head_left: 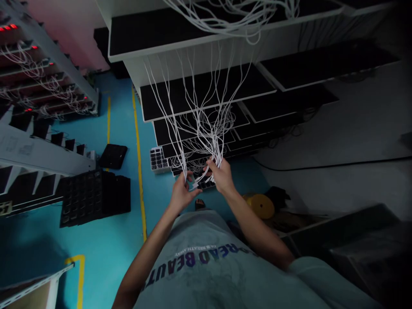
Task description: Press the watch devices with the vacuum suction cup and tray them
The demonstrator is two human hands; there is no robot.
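Note:
Many thin white cables (pixel 195 101) hang down from the upper shelf in front of me. My right hand (pixel 220 174) is closed around the larger bunch, with several white connector ends poking out below and to the left of the fingers. My left hand (pixel 184 191) is closed on a smaller group of cables, just left of the right hand. Between the two hands lie a few loose white plug ends (pixel 195 184). Behind them, more coiled cables (pixel 222 120) hang along the lower shelves.
Black-topped shelves (pixel 206 88) rise ahead. A grey tray with square compartments (pixel 158 159) sits on the blue floor. Stacked black trays (pixel 96 197) and a flat black item (pixel 113 156) are at left, near racks with red lights (pixel 41 77). A yellow disc (pixel 260 206) lies right.

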